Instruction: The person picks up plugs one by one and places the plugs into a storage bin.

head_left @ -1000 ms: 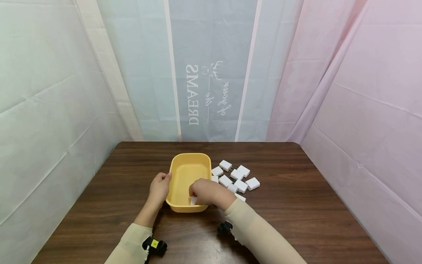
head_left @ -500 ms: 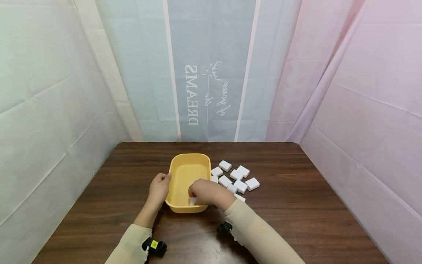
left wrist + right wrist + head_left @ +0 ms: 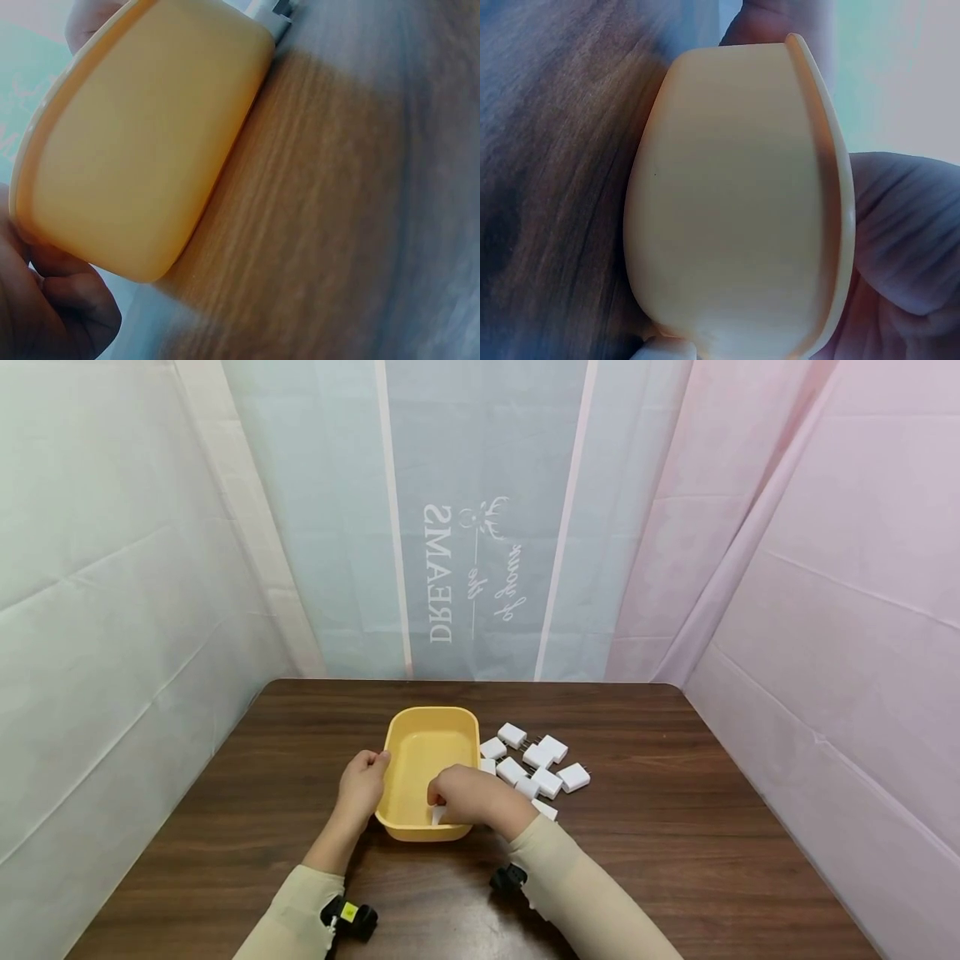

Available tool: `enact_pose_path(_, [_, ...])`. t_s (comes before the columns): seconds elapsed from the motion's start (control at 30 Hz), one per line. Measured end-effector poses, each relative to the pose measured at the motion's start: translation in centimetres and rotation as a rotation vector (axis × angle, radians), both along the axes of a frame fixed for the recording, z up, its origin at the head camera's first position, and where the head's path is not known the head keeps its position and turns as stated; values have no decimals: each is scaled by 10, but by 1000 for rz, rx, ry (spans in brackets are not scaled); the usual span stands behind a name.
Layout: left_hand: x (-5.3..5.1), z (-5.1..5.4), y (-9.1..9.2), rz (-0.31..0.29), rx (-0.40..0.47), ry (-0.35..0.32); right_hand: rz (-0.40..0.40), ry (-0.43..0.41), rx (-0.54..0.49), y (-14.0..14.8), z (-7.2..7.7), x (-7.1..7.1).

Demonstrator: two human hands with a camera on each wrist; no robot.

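Observation:
A yellow plastic tub (image 3: 423,834) stands on the table, and its outer wall fills much of both wrist views. My left hand (image 3: 360,787) grips the tub's left rim, thumb on top; in the left wrist view its curled fingers (image 3: 79,300) lie against the wall. Reaching over the right rim, my right hand (image 3: 467,795) is down inside the near right corner. It pinches a white charger plug (image 3: 438,815), of which only a small part shows below the fingers. The right fingertips are hidden in the right wrist view behind the tub wall.
Several white charger plugs (image 3: 546,782) with metal prongs lie loosely grouped right of the tub, some touching each other. One plug (image 3: 488,766) sits close against the tub's right side. The brown wooden table (image 3: 675,827) extends to both sides, with cloth curtains (image 3: 480,527) around it.
Almost nothing differs. Both hands, the tub and the plugs keep their places; the whole head view shifts very slightly.

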State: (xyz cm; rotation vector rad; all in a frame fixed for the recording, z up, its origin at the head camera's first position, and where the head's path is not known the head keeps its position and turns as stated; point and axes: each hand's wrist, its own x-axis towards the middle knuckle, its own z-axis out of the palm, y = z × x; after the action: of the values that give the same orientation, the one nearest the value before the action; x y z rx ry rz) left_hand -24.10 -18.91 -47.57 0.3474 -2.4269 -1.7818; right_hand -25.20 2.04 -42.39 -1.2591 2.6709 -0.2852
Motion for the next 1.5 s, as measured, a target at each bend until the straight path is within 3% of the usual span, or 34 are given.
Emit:
enact_pose_path(0.37, [1,0,-3,-23,49,-25,19,-12,-14,1,2,0])
enact_pose_path(0.7, [2,2,-3,-12,35,-44,2,-22,-11,2,7,2])
enact_pose_path(0.93, [2,2,-2,-6,45,-11,4,4,-13,7,23,2])
enact_pose_path(1.27, [4,2,-3,-17,69,-13,-40,14,-73,25,44,1])
enact_pose_path(1.5, [3,0,-3,-26,64,-8,-98,11,-77,38,48,-5])
